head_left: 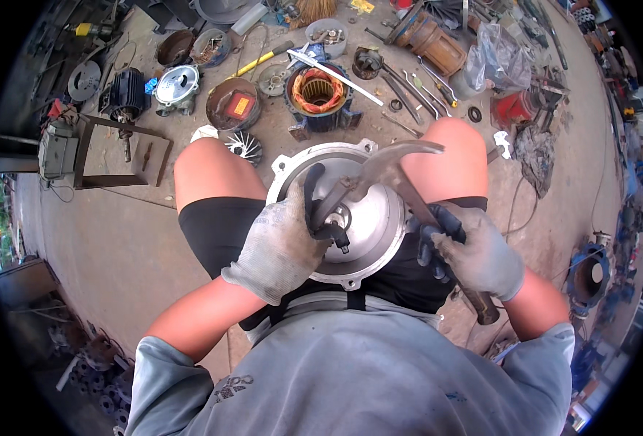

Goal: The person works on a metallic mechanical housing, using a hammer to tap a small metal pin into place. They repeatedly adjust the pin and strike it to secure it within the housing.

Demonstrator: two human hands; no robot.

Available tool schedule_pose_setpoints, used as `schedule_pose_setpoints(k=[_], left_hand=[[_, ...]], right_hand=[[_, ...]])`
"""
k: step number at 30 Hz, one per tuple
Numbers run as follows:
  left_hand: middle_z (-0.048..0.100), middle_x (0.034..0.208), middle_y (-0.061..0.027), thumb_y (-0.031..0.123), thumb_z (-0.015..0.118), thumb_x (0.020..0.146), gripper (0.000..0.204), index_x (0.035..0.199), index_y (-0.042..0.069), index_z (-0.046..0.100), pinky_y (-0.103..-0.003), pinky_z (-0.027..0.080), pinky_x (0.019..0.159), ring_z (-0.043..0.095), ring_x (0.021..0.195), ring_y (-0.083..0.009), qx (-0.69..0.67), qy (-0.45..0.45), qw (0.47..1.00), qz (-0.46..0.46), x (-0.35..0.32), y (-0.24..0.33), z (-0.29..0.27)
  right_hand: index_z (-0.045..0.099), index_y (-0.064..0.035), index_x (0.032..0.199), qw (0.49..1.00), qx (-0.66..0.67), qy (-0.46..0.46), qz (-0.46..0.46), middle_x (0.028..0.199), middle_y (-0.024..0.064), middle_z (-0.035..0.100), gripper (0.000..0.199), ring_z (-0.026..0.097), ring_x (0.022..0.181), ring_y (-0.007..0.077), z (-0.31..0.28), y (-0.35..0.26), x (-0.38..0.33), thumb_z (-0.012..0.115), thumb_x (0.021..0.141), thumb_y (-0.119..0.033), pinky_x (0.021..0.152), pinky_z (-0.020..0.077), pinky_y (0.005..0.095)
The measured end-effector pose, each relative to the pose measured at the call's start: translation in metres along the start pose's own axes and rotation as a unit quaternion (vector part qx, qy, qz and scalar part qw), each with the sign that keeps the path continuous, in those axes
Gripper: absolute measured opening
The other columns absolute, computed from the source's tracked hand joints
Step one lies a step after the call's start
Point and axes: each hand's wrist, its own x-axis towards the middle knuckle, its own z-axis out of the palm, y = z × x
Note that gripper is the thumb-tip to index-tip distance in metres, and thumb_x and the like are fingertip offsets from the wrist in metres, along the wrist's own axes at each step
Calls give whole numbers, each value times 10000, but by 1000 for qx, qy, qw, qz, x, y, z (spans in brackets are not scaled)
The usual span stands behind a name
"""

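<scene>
head view: motor end cover (379, 218), 1 pc, on lap at frame centre. l hand (281, 243) clamped on punch (330, 207) set near centre bearing; r hand (477, 254) clamped on hammer (401, 171), head over punch. bearing looks still seated, so early stage. stator (318, 94) 1, upper centre.

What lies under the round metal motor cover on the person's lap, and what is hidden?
The motor cover rests on black shorts across both thighs. Its lower rim meets the grey shirt. The cover hides whatever lies directly beneath it.
</scene>
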Motion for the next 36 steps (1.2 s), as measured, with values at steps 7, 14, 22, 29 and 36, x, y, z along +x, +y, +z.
schedule_pose_setpoints(k=[7,14,22,29,36], left_hand=[[684,1327,-200,177,874,851,880,1563,71,370,-449,559,944,694,1159,-408,19,2,1000,8,-2,-3,2],[766,1049,-167,171,851,864,695,1470,71,524,-423,588,819,756,941,-349,17,-40,999,20,4,11,-11],[732,1158,-123,-17,527,1059,242,1291,-35,594,-353,608,888,728,972,-198,-238,-76,967,-47,20,17,-45],[700,1256,-76,145,543,1131,329,1413,-24,565,-289,529,1035,644,1151,-120,-347,-95,932,-38,29,-11,-19],[677,1114,-7,232,561,1137,289,1283,-7,631,-264,511,899,588,1005,-80,-272,-121,955,2,22,4,-40]], right_hand=[[703,6,1067,1000,-2,-12,7,768,55,680,122,640,640,106,-1,7,4,591,1032,-27,598,527,313],[727,-12,1154,995,-72,-10,-62,765,40,674,194,641,662,89,-4,17,5,575,1034,-7,600,529,303],[724,-39,1233,994,35,69,-73,780,9,675,276,595,623,65,-34,-5,-27,549,1026,14,574,492,244],[718,-14,1204,928,-239,60,-278,834,165,715,304,718,726,303,-18,26,-9,691,902,11,690,566,398],[681,53,1240,877,-304,83,-364,1017,258,714,387,719,933,428,-5,31,6,724,858,13,808,575,455]])
